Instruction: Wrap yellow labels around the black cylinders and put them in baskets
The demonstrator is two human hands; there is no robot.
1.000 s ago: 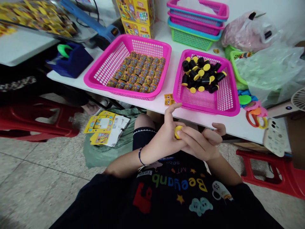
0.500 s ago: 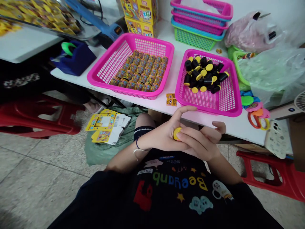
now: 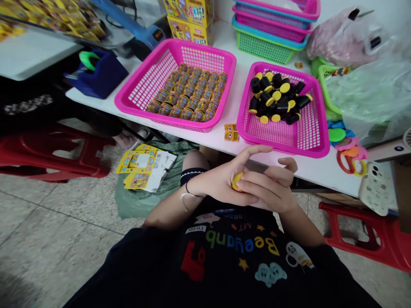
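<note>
Yellow cap (image 3: pixel 237 181) is about all that shows of the little piece, since it's pinched between both hands just below the counter (image 3: pixel 224 128) edge, over the lap. The left hand (image 3: pixel 221 182) cups it from the side with its forefinger stretched out above, and the right hand (image 3: pixel 269 188) lies over it with fingertips pressed on the cap, so both grips are closed on that one piece; whatever is under the cap is hidden by the fingers. To me this looks like a wrap-or-press job, and I'd say the trick is keeping the left hand as the steady holder while the right fingertips do the turning, with thumbs kept off the cap face so it stays square. Right in front sits the pink basket (image 3: pixel 285 141) with loose black tubes (image 3: pixel 276 100) capped in yellow, and to its left another pink basket (image 3: pixel 141 92) with rows of labelled tubes (image 3: pixel 189 96) lined up neatly. A small yellow sticker strip (image 3: pixel 231 132) lies on the counter between the two baskets, within easy reach.
</note>
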